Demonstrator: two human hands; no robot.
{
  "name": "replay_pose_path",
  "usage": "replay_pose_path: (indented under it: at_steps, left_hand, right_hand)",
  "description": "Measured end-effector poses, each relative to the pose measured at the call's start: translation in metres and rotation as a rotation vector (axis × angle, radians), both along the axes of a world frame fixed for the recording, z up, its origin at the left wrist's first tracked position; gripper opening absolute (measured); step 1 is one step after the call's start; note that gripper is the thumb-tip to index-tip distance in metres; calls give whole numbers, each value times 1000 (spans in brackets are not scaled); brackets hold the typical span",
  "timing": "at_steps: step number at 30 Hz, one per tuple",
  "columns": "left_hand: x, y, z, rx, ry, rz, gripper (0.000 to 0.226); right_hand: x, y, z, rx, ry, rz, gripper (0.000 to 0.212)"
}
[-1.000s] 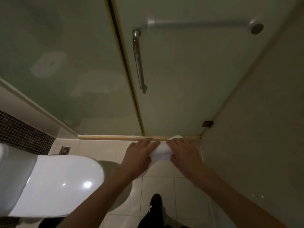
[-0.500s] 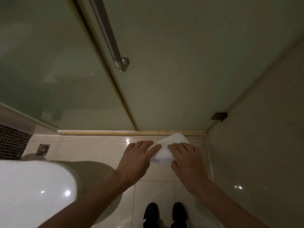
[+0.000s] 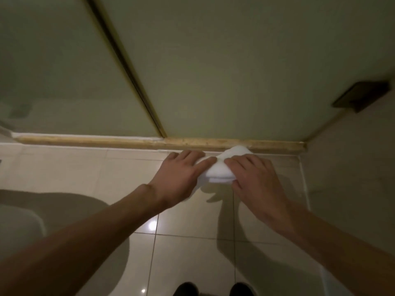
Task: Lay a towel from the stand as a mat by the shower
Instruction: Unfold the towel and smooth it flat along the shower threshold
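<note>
Fingers (image 3: 193, 156) of the left hand (image 3: 181, 178) lie close together and nearly straight across the top of a small white folded terry towel (image 3: 218, 174). The fingers (image 3: 242, 160) of the right hand (image 3: 256, 182) are laid the same way on its other end. Both thumbs are hidden beneath the cloth. The towel is bunched between the two hands, its stacked folded edges facing the person and one rounded corner rising toward the shower. It hangs just above the floor at the shower's foot, its shadow falling on the glossy beige floor tiles (image 3: 192, 253) beneath.

Just beyond the towel runs a worn tan threshold strip (image 3: 96, 140), and above that stand the frosted green-tinted glass shower panels (image 3: 235, 71), parted by a dark vertical frame edge. A small dark bracket (image 3: 361, 96) sits at the right corner, beside a plain beige wall (image 3: 352, 171). The tips of two black shoes (image 3: 186, 289) show at the bottom edge.
</note>
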State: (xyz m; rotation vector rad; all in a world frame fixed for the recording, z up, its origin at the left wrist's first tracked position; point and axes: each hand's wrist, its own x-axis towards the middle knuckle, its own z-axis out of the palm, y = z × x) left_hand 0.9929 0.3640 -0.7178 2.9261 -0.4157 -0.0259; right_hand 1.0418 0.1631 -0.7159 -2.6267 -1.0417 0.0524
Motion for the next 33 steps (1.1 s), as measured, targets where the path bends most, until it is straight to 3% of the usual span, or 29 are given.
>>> replay_pose_path:
  at_steps: [7,16,26,33]
  left_hand:
    - [28,14,-108,50,-83,-26,65]
    - [30,15,-195,86,-88,-26,64]
    - [19,14,-227,152,-89,-133,66]
    - [-1,7,-250,123,17,-83,72]
  right_hand:
    - [27,9,-107,-80,-73,30,44]
    - [31,11,-195,-60,-166,87,42]
    - [21,-2,-235,-65,-298,152,44]
    - [2,-10,-248,-131,-278,144,44]
